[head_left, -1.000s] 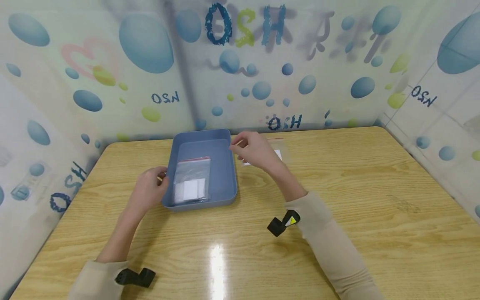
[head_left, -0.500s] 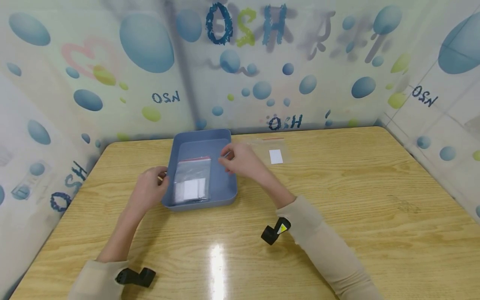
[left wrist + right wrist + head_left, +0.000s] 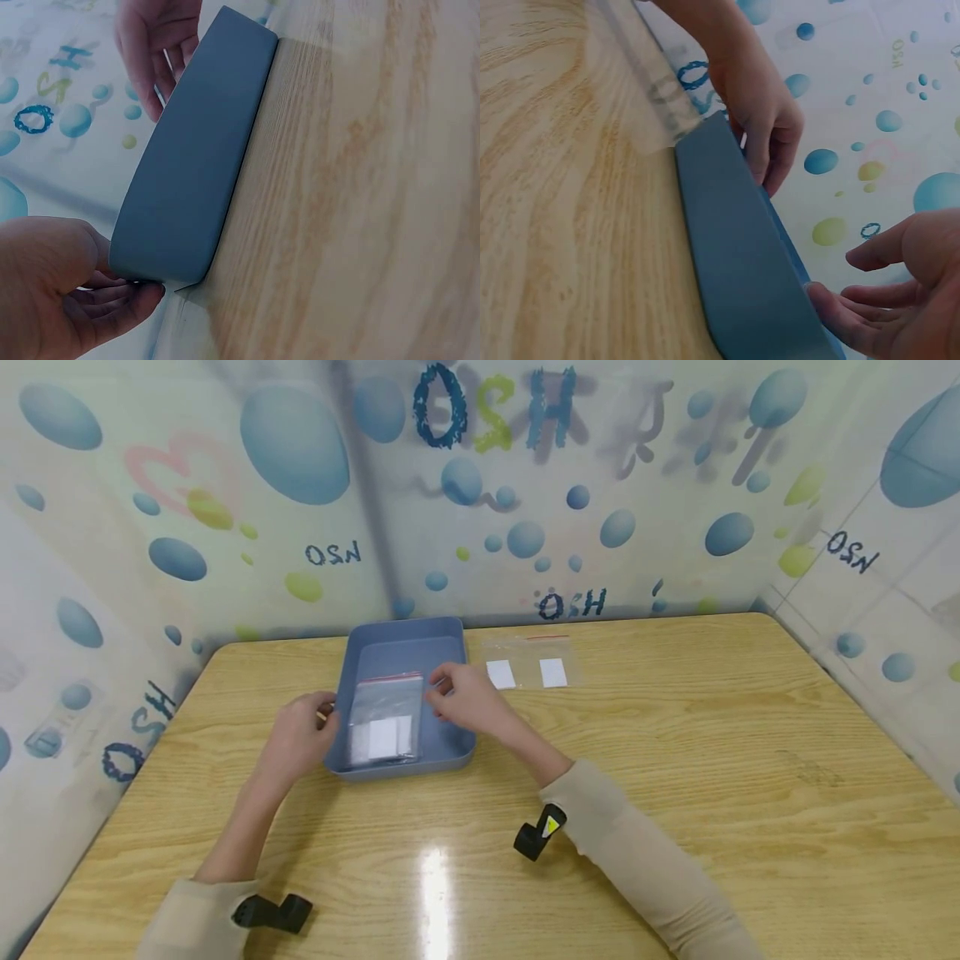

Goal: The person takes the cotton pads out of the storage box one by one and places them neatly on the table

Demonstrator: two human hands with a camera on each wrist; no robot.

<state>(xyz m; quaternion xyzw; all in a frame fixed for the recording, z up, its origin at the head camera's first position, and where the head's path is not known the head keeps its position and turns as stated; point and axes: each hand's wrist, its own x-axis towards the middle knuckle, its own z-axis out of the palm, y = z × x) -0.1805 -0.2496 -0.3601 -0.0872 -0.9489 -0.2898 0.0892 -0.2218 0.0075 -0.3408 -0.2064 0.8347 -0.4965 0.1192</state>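
A blue-grey tray [image 3: 401,768] stands at the back of the table. Inside it, on the left, lies a clear zip bag [image 3: 390,697] with a red strip and white pieces in it. My left hand [image 3: 300,735] holds the tray's left wall, its fingers curled at the rim. Over the tray's right side hovers my right hand [image 3: 468,700]; the right wrist view has its thumb and fingers [image 3: 885,247] apart, with nothing seen between them. To the right of the tray lies clear bag plastic [image 3: 528,664] with a red strip and two white squares, one of them this square [image 3: 553,672].
The wood-grain table [image 3: 675,777] reaches forward and to the right of the tray. A printed backdrop [image 3: 480,527] rises close behind the tray and on both sides. Black cameras are strapped at both sleeves, such as this right wrist camera [image 3: 538,832].
My right hand has moved left and down, from the tray's right rim to over the tray, uncovering the white squares. My left hand and the tray have stayed in place.
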